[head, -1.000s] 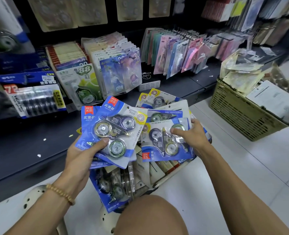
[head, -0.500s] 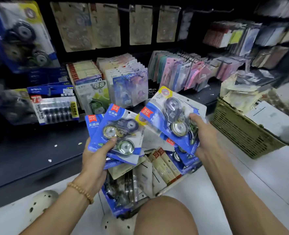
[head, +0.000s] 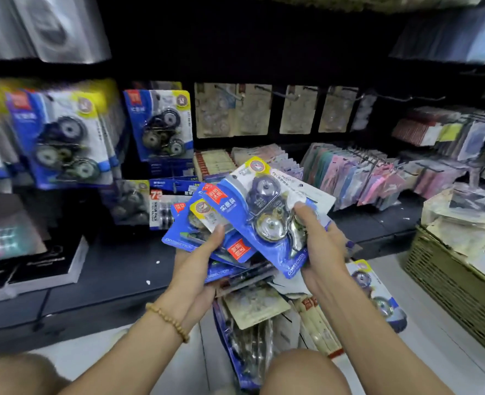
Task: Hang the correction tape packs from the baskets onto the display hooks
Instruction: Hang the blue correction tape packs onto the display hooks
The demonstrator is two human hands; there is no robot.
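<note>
Left hand [head: 204, 253], beaded bracelet [head: 168, 323] at the wrist, thumb pressed on top of a fanned stack of blue packs [head: 204, 223]: glossy card backs with clear plastic blisters, at least three, exact count hidden by overlap. Right hand [head: 321, 246], fingers curled round the lower edge of one raised correction tape pack [head: 267, 212], tilted, blue and white card, clear bubble over round metallic reels, overlapping the stack's right side.

Far left, on the display hooks: hanging blue packs [head: 61, 143], blurred, several deep, and a second hanging row [head: 161, 124] just right of them, each front pack showing three round dispensers. Below the hands, a heap of more packs [head: 252, 312], flat cards and blisters jumbled between the knees. Behind, four beige card packs [head: 255, 109] hanging side by side on thin wire pegs. Further right, a dense row of pink and pastel sleeves [head: 358, 175] on the dark shelf [head: 378, 220]. Far right, olive lattice basket [head: 452, 289], rigid plastic, filled with pale crumpled wrappers.
</note>
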